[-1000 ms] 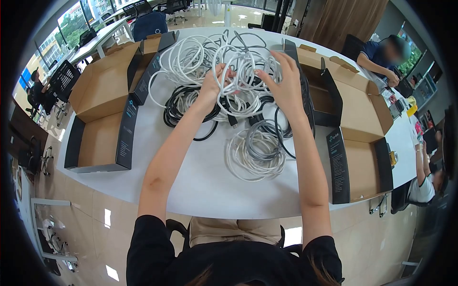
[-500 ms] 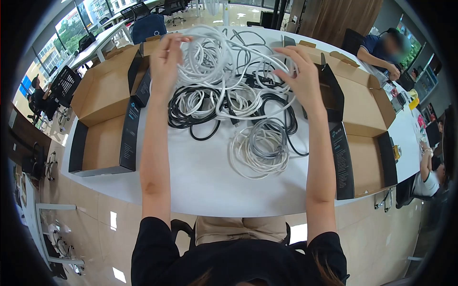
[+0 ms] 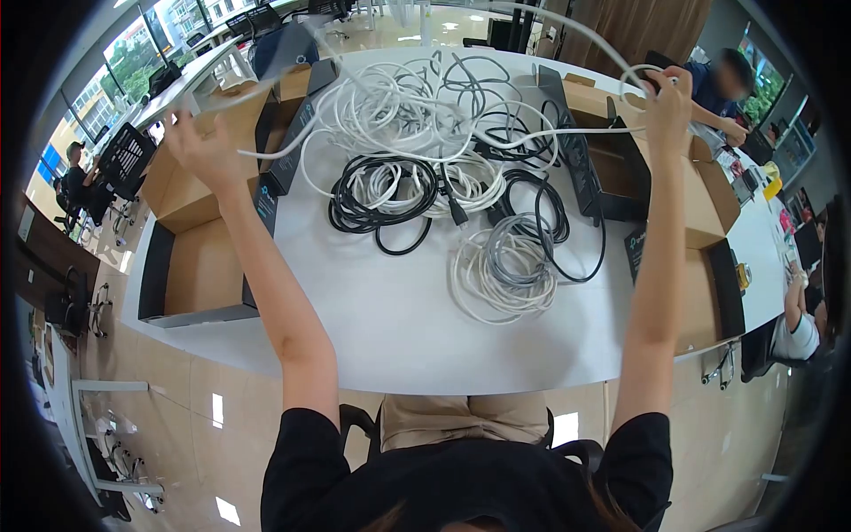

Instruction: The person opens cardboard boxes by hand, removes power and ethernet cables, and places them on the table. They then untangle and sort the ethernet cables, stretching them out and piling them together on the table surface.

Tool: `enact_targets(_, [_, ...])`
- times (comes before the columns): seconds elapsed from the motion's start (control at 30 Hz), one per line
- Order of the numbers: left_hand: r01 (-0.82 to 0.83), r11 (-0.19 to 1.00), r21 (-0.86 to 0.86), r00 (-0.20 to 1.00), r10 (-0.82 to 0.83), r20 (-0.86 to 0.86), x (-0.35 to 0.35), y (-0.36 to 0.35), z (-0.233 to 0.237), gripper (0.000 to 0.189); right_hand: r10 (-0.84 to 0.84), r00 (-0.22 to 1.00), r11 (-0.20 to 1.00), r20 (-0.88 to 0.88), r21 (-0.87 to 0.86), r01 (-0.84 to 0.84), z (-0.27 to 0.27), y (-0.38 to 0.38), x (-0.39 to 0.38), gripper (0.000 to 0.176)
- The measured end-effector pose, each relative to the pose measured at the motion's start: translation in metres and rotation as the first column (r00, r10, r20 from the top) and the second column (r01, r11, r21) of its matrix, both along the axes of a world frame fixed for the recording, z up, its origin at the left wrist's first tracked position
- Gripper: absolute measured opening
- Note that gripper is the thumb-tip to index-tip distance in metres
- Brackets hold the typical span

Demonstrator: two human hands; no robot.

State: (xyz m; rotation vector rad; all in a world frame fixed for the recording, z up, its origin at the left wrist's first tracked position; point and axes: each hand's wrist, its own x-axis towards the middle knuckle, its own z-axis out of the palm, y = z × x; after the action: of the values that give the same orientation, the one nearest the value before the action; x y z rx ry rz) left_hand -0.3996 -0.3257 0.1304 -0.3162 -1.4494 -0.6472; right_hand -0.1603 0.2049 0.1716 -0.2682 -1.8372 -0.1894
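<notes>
Left to right across the white counter [image 3: 399, 355], an open box [image 3: 199, 275] stands at the left end; beside it, black cable [image 3: 341, 213] lies in a fairly orderly coil, while the white tangle [image 3: 390, 115] spreads loose behind. Nearer the front edge, a grey-and-white bundle [image 3: 514, 280] is gathered into rings. By my judgement, these two look sorted and the white tangle is far from separated. More open boxes [image 3: 727, 293] stand at the right. The person's left hand [image 3: 202, 146] is raised over the left box, fingers spread near a blurred strand; I cannot tell whether its grip has any. The right hand [image 3: 669, 93], lifted high with arm extended, pinches a white cable [image 3: 605, 43].
</notes>
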Motion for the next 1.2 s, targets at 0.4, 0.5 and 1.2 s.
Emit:
enact_targets(0.4, [0.452,0.843,0.294,0.672,-0.538,0.509,-0.025,0.023,-0.023,0.060,0.014,0.996,0.893,0.086,-0.449,0.026,0.028,0.053,-0.051,0.041])
enact_targets(0.5, [0.529,0.799,0.286,0.563,-0.583,0.586,-0.014,0.056,-0.018,0.077,0.071,0.992,0.762,-0.107,-0.635,-0.123,0.022,0.031,-0.092,0.044])
enact_targets(1.2, [0.541,0.793,-0.280,0.687,-0.225,0.690,0.073,0.125,0.004,0.027,0.718,0.222,0.682,0.660,-0.605,-0.410,-0.125,-0.144,-0.059,0.023])
